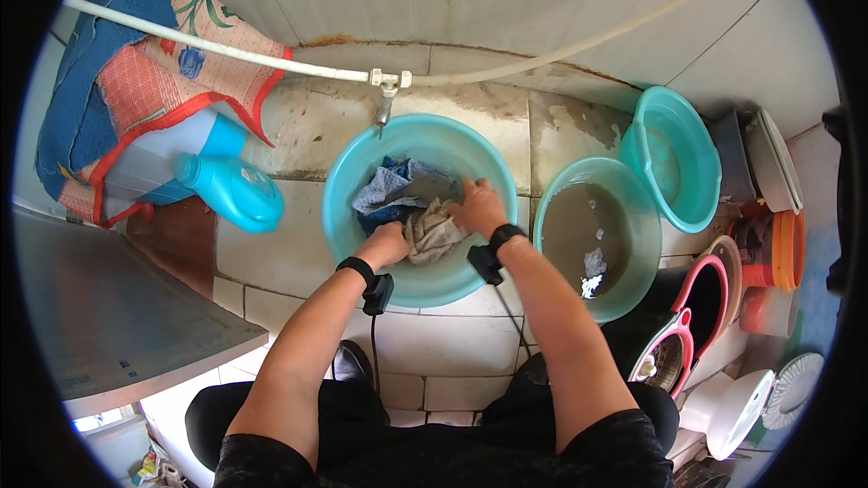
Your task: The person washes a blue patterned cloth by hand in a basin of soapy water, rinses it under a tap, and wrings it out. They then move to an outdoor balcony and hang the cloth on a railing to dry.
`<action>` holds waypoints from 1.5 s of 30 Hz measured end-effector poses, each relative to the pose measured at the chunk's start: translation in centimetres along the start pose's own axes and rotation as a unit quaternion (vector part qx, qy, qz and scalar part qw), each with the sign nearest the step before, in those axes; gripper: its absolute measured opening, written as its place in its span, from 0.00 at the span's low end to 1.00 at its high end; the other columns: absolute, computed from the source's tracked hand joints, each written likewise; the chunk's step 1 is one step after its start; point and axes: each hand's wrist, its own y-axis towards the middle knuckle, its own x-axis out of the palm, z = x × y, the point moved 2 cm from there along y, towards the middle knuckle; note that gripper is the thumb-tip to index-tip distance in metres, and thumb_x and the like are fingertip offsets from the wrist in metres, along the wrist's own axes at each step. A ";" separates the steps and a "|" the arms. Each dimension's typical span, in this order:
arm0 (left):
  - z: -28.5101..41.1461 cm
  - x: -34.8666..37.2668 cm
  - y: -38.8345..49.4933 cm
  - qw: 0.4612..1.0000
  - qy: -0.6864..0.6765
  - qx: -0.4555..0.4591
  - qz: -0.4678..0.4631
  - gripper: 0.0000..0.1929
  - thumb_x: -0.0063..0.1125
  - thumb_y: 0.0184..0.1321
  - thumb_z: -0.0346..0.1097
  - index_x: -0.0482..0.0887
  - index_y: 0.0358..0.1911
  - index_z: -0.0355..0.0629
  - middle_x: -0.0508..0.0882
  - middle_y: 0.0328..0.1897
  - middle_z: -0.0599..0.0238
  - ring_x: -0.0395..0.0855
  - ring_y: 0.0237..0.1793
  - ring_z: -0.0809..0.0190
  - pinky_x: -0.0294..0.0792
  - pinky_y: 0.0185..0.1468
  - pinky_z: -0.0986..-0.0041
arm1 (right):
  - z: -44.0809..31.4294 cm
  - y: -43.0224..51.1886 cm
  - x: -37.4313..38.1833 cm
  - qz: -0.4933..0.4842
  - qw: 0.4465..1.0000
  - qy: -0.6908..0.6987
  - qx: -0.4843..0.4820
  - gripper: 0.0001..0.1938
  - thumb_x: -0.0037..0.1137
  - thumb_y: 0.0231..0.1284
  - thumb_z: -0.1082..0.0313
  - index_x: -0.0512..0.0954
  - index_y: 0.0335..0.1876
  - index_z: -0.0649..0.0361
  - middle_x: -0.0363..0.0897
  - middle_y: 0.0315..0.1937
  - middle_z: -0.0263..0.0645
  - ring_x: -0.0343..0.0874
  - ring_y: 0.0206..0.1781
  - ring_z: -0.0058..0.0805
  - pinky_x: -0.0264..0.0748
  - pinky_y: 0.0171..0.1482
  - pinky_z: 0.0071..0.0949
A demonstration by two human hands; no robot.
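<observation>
A turquoise plastic basin [420,291] stands on the tiled floor before me, with wet cloths inside. My left hand [385,244] is closed at the left edge of a bunched beige cloth [434,234]. At the cloth's upper right, my right hand [480,207] grips its edge, slightly blurred, with the fingertips partly hidden. Beyond my left hand lies a blue and pale-blue patterned cloth [386,190], rumpled against the basin's left side. Murky water shows between the cloths. A metal tap [384,110] hangs over the basin's far rim.
A second basin [546,217] of grey-brown water stands right, near an empty turquoise basin [698,169]. A spin-mop bucket [702,298] is beside my right knee. Left are a blue detergent bottle [237,196], a draped quilted cover [196,61] and a grey panel [156,325]. A white pipe [271,61] crosses the wall.
</observation>
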 end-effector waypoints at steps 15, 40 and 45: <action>-2.3 2.6 4.7 0.689 -0.664 0.132 -0.259 0.25 0.45 0.76 0.57 0.82 0.48 0.40 0.87 0.44 0.60 0.85 0.44 0.59 0.78 0.56 0.60 | -6.7 -7.1 0.8 -0.024 0.928 0.308 -0.209 0.16 0.53 0.70 0.55 0.83 0.46 0.61 0.86 0.40 0.54 0.86 0.40 0.49 0.82 0.43 0.44; 5.4 -0.5 -3.5 0.680 -0.697 0.117 -0.196 0.15 0.44 0.76 0.53 0.80 0.45 0.55 0.85 0.35 0.77 0.81 0.31 0.71 0.57 0.17 0.82 | -2.8 -3.4 -0.5 -0.155 0.660 0.728 0.108 0.19 0.54 0.74 0.57 0.77 0.63 0.59 0.83 0.48 0.33 0.80 0.48 0.24 0.76 0.53 0.25; 7.5 -2.0 -4.5 0.687 -0.713 0.142 -0.008 0.20 0.38 0.78 0.59 0.78 0.49 0.54 0.84 0.40 0.76 0.80 0.30 0.71 0.57 0.17 0.82 | -5.9 -5.0 -0.9 -0.061 0.660 0.748 0.011 0.28 0.54 0.75 0.50 0.68 0.74 0.55 0.79 0.53 0.34 0.79 0.50 0.26 0.78 0.55 0.31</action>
